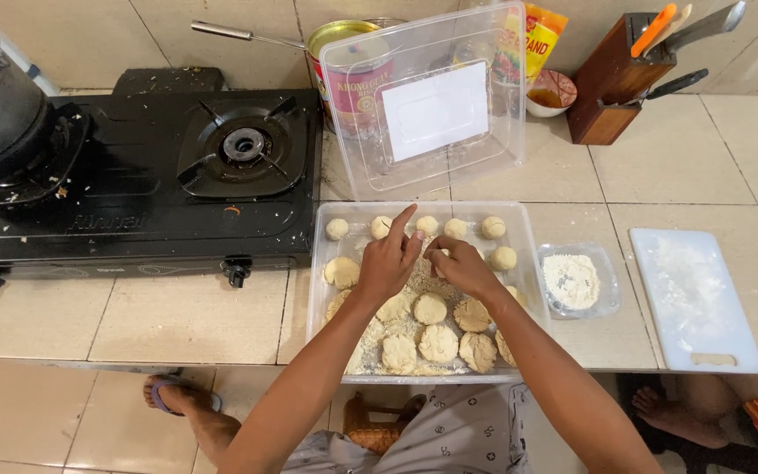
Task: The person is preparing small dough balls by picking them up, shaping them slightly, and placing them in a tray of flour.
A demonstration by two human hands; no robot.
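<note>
Two hands met over my clear plastic tray [325, 290]: right hand [462, 268] pinched a dough piece [439, 256], left hand [389, 262] steadied it loosely; coated patties [432, 309] lay just beneath, keeping crumbs contained.

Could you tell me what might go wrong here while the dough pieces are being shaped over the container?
The clear lid leans upright behind the container and might tip onto the hands. The flattened dough pieces lie touching, so they may stick together. The container sits at the counter's front edge and could be nudged off.
</note>
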